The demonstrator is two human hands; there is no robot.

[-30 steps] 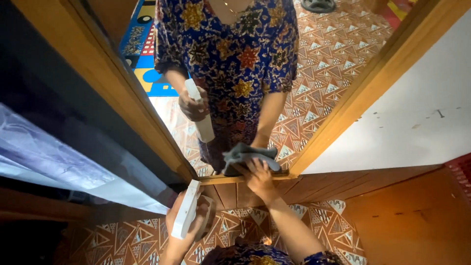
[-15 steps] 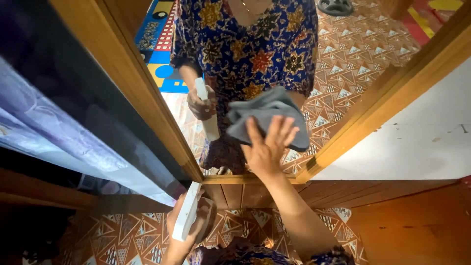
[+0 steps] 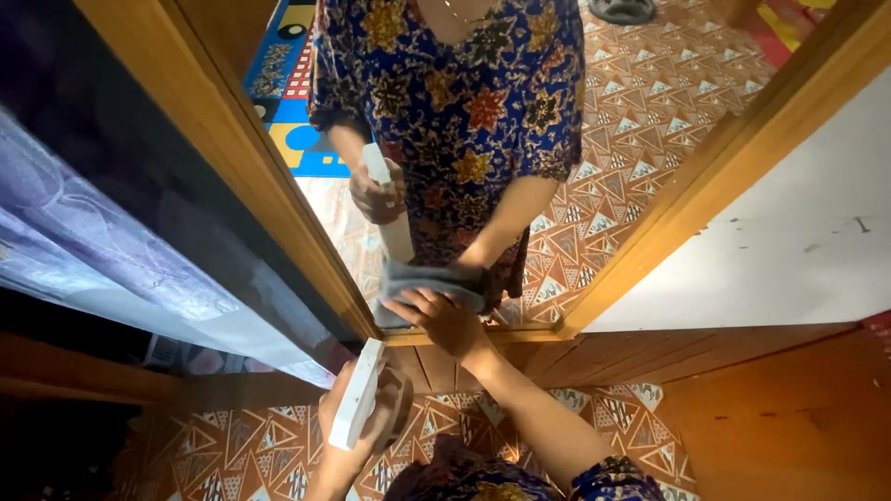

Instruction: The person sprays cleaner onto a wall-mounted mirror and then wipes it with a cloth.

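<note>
The right hand point(image 3: 444, 320) is extended forward on a nearly straight arm, palm facing away from the body, fingers spread flat and angled toward the left. The bare forearm runs back from the wrist toward the lower right; a short patterned sleeve covers the upper arm. The left hand point(image 3: 357, 422) is held low and close to the body, fingers curled closed in a grip, thumb side up, wrist bent slightly inward.

Soft grey cloth point(image 3: 429, 283) lying matt and napped under the right hand point(image 3: 444, 320), smooth white plastic spray bottle point(image 3: 358, 406) showing in the left hand point(image 3: 357, 429), mirror point(image 3: 557, 176) glass gleaming glossy, varnished wood frame point(image 3: 715, 172) shining warm, patterned floor covering point(image 3: 251, 450) looking smooth.
</note>
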